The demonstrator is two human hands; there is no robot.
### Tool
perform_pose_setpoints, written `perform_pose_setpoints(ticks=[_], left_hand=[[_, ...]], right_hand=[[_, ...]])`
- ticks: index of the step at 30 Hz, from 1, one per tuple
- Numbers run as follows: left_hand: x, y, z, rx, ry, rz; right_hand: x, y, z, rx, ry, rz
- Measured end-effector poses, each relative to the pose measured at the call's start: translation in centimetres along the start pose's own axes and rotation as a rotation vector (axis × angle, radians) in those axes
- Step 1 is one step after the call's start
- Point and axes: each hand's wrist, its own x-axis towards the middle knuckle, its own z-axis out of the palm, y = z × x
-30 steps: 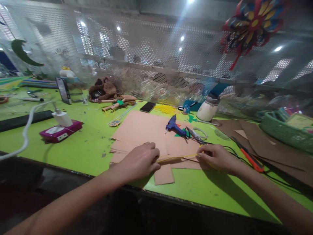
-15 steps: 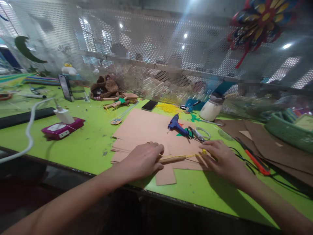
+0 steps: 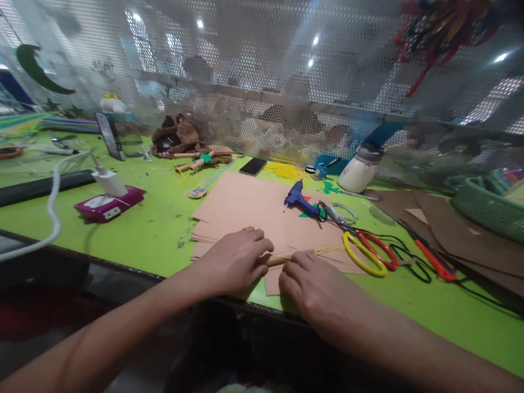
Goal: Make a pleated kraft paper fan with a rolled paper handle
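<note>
A: Slim tan paper roll (image 3: 275,261)?
B: Near front edge of bench (image 3: 143,245). Left fingers (image 3: 264,246) pinch it; right fingers (image 3: 291,271) curl over, grip hidden.
A: Handling?
B: Likely light, crushable; take ends gently.

My view's dim & a bit hazy up top; small overhead lights glare w/ streaks thru the perforated screen (image 3: 254,93). Table (image 3: 164,218) reads brighter, w/ soft shadows. Wide-angle stretch at edges; hanging ornament (image 3: 446,33) upper R looks smeared.
</note>
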Motion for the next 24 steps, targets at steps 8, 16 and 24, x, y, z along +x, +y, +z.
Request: perform_pose_setpoints(ticks=[8, 16, 24], left_hand=[[0.1, -0.9, 0.9, -0.059, 0.034, 0.012], [-0.2, -1.0, 0.4, -0.068, 0.009, 0.025], [0.4, -0.6, -0.5, -0.047, -0.027, 0.069]], right_hand=[[0.7, -0.2, 1.0, 0.065, 0.058, 0.044], [0.7, 1.4, 0.6, 0.306, 0.229, 0.187], [-1.0, 0.2, 1.5, 0.427, 0.226, 0.294]])
